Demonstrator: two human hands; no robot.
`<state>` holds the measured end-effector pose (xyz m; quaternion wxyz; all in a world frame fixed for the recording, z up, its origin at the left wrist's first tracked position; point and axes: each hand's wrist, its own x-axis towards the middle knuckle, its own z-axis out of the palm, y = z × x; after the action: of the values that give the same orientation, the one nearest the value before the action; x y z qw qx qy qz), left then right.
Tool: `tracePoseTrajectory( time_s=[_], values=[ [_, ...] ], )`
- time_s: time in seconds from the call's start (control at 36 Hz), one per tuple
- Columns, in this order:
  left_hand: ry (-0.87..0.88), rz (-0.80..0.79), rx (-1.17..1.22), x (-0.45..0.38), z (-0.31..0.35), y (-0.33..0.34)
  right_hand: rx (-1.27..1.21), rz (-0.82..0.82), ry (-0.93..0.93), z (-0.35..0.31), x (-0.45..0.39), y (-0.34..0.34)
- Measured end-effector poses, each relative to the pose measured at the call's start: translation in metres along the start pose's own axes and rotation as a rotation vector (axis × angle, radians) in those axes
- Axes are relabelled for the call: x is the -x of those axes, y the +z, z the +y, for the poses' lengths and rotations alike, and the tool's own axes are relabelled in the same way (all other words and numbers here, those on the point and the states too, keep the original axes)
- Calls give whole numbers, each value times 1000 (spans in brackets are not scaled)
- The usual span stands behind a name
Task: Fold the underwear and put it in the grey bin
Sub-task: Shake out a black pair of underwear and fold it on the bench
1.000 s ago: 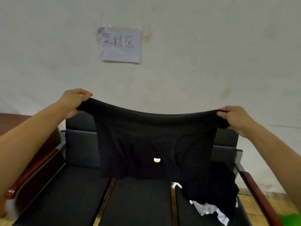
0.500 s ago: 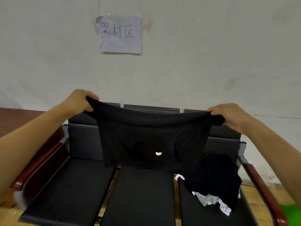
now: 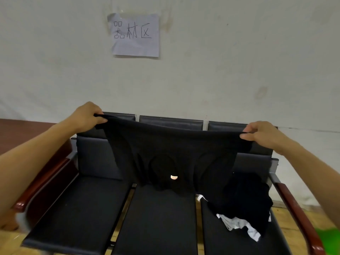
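Observation:
A pair of black underwear (image 3: 171, 151) hangs spread out in the air in front of a three-seat black bench (image 3: 79, 214). My left hand (image 3: 88, 115) grips the left end of its waistband, and my right hand (image 3: 261, 134) pinches the right end. The waistband is stretched between them and the legs hang down, their hem just above the middle seat. A small pale spot shows near the crotch. No grey bin is in view.
A heap of black and white clothes (image 3: 244, 208) lies on the right seat. The bench has red-brown armrests (image 3: 298, 216) at both ends. A paper sign (image 3: 135, 34) is taped to the white wall behind. Something green (image 3: 329, 238) shows at the lower right.
Both hands have carried the stretched underwear lower and further forward, down towards the middle seat. The view has tilted down, showing more of the bench.

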<state>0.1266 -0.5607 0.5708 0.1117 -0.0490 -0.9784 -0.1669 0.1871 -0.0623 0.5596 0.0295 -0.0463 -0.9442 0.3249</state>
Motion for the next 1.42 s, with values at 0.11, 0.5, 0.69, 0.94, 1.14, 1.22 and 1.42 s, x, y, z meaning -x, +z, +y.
tracePoseTrajectory(
  time_s=[0.11,0.5,0.69,0.94,1.14,1.22,1.42],
  values=[
    [2,-105,102,10,6,13,146,-70,-90,7,3,17],
    [-262,-664,218,25,-49,136,256,-555,-26,68,-11,132],
    [-311,-682,128,-23,-105,266,195,-554,135,127,-82,248],
    [-325,-642,107,-112,-200,537,175,-435,317,251,-224,478],
    [-373,-530,119,-169,-256,705,269,-260,359,331,-304,604],
    [-353,-505,141,-186,-265,732,312,-222,352,349,-321,622],
    [-288,-500,175,-203,-266,735,332,-249,373,353,-331,622]
  ],
)
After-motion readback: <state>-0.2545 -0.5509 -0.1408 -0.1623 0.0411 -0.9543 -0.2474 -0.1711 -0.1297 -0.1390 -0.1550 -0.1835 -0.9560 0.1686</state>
